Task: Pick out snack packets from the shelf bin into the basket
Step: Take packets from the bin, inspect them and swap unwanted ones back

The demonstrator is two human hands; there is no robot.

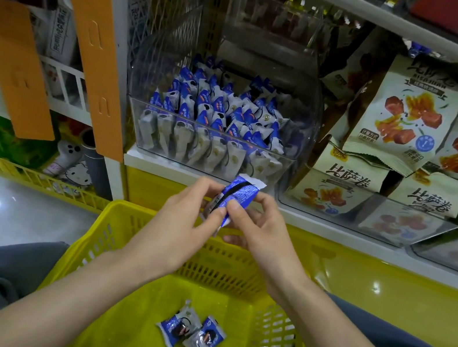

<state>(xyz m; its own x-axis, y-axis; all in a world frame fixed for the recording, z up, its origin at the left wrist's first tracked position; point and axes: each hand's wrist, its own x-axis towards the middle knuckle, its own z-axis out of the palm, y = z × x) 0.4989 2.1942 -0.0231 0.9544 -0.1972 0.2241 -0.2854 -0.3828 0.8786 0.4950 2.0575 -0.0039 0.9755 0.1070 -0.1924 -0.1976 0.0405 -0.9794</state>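
Note:
A clear plastic shelf bin [299,167] holds several blue-and-white snack packets [213,115]. Below it, on my lap, sits a yellow plastic basket [131,235] with two of the same packets [190,331] lying on its floor. Over the basket's far rim, my left hand [181,226] and my right hand [258,227] together pinch one blue snack packet [238,193]. The packet is tilted, its crimped white end pointing up toward the bin.
Cream bags printed with red snacks [396,117] fill the clear bin to the right. An orange slotted upright [98,37] and a wire panel stand left of the bin. A low yellow wire rack with toys [46,178] sits on the shiny floor at left.

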